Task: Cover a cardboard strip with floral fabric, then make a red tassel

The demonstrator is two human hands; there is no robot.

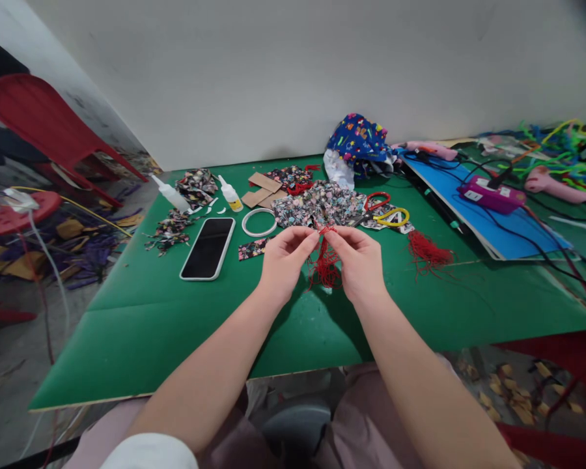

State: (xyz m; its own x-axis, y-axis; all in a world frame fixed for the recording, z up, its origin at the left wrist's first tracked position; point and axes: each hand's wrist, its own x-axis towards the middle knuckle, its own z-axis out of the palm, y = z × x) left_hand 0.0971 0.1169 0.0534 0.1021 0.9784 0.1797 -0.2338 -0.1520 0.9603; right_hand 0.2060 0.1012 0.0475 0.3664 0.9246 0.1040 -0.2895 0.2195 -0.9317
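My left hand (290, 254) and my right hand (356, 257) meet over the middle of the green table, both with thumb and forefinger pinched. Between them they hold the top of a bundle of red cord (326, 268), whose loose strands hang down in a tangle. Just beyond lies a pile of floral fabric (317, 203). A pair of scissors (393, 217) with red and yellow handles rests on its right side. Another red tassel (427, 253) lies to the right of my right hand. A small floral strip (252, 249) is beside my left hand.
Left on the green table (141, 326) are a phone (208, 249), a roll of tape (258, 223), glue bottles (230, 194) and fabric scraps. Cardboard pieces (264, 190) and a blue patterned cloth (359, 143) lie at the back. On the right, cables cross a blue folder (493, 221), a purple power strip (491, 194) and pink glue guns (557, 185).
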